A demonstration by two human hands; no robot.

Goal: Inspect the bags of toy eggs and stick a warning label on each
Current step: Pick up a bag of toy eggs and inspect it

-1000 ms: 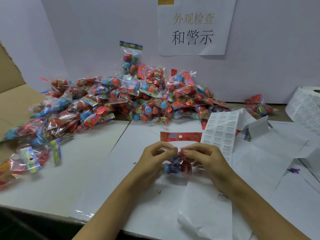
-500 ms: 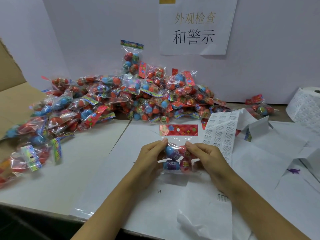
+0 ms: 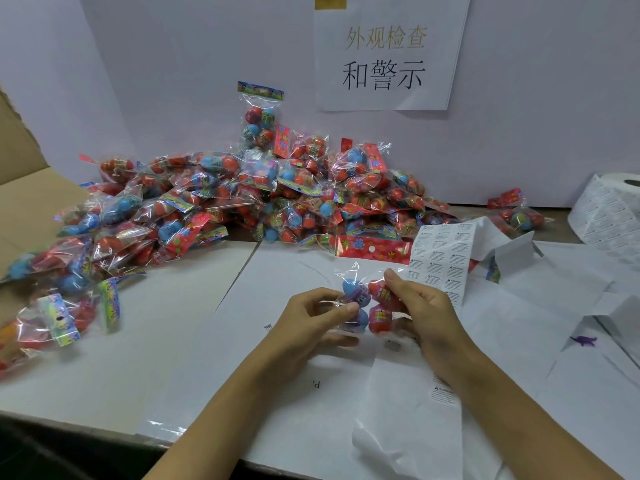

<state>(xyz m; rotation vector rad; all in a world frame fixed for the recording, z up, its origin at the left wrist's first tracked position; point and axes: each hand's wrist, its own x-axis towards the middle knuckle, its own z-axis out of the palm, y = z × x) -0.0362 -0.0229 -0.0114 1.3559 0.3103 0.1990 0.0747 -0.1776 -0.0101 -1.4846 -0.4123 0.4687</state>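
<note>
Both hands hold one clear bag of toy eggs (image 3: pixel 367 306) upright over the white table, its red flowered header card (image 3: pixel 373 249) at the top. My left hand (image 3: pixel 308 320) pinches the bag's left side by the blue eggs. My right hand (image 3: pixel 420 306) grips the right side around the red eggs. A strip of white warning labels (image 3: pixel 441 258) lies just right of the bag. A big heap of similar bags (image 3: pixel 263 199) is piled against the back wall.
More bags (image 3: pixel 65 271) spill from an open cardboard box (image 3: pixel 24 199) on the left. A roll of labels (image 3: pixel 613 209) stands at the far right, with loose backing paper (image 3: pixel 408 417) around my right arm. A small purple toy (image 3: pixel 583 340) lies on the paper.
The bag has been raised from lying under my hands to upright, its header card now facing me. Both hands shifted to its sides.
</note>
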